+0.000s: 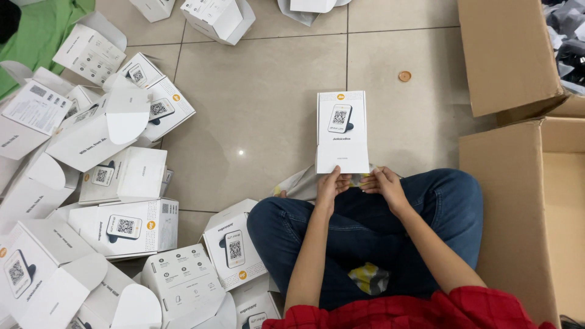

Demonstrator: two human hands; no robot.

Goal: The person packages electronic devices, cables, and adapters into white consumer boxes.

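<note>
A white product box (342,131) with a picture of a small device on its face lies on the tiled floor in front of my crossed legs. My left hand (331,183) grips its near edge with thumb on top. Just right of it, my right hand (384,184) holds the same near edge at the corner. A pale plastic bag or wrapper (298,183) peeks out under the box and my knees. I sit cross-legged in blue jeans and a red checked shirt.
Several open and closed white boxes (125,228) are heaped at the left and near my left knee. A large open cardboard carton (536,183) stands at the right. A green cloth (36,30) lies top left; a small round brown disc (404,76) rests on the tiles.
</note>
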